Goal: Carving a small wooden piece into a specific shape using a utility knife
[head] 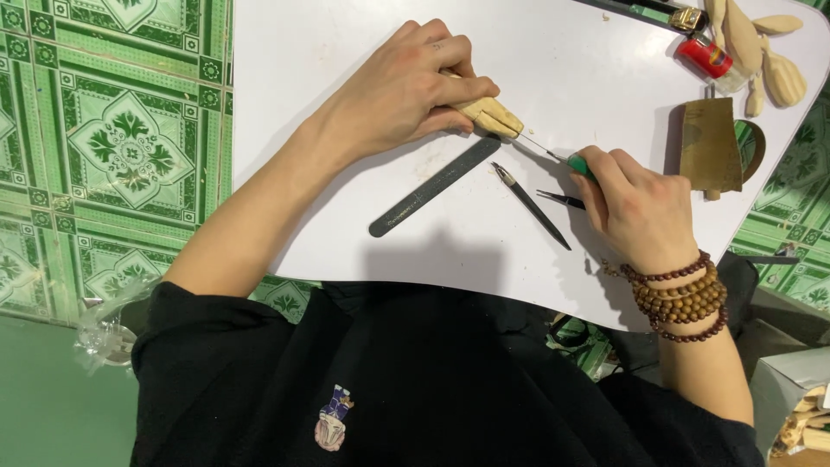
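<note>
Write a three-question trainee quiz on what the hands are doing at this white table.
1. True or false: the left hand presses a pale wooden piece against the white table.
2. What does the right hand hold?
A. a green-handled thin tool
B. a paintbrush
C. a hammer
3. Fill in: the long dark ____ lies flat on the table between the two forearms.

Key:
1. True
2. A; its metal tip reaches the wooden piece
3. file
</note>
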